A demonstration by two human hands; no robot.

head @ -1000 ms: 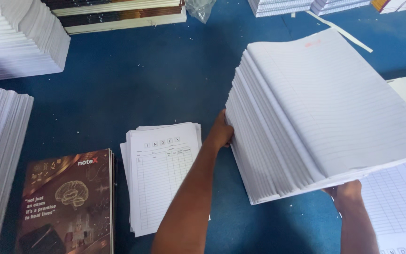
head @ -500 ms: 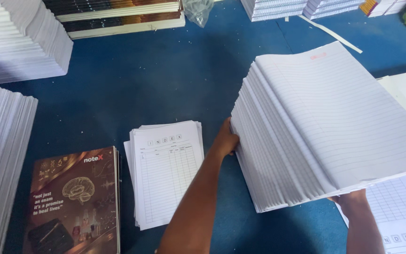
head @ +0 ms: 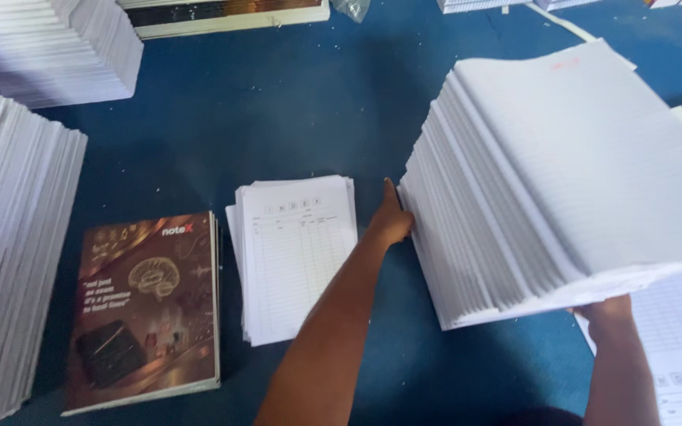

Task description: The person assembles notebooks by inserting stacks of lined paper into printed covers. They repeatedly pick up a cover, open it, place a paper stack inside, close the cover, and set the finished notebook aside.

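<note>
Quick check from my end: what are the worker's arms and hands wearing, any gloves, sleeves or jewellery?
Nothing shows on either. The left hand and the right hand are bare, with no gloves. Both forearms are uncovered, no sleeve in view, and no watch, ring or band is visible on either.

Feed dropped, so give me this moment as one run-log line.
left hand: pressed on left edge of ruled paper stack | right hand: gripping near corner | stack: tilted over blue table | printed sheets: untouched

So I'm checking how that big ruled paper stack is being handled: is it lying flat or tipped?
Tipped. The ruled paper stack slopes, near edge raised by the right hand while the left hand presses its side.
</note>
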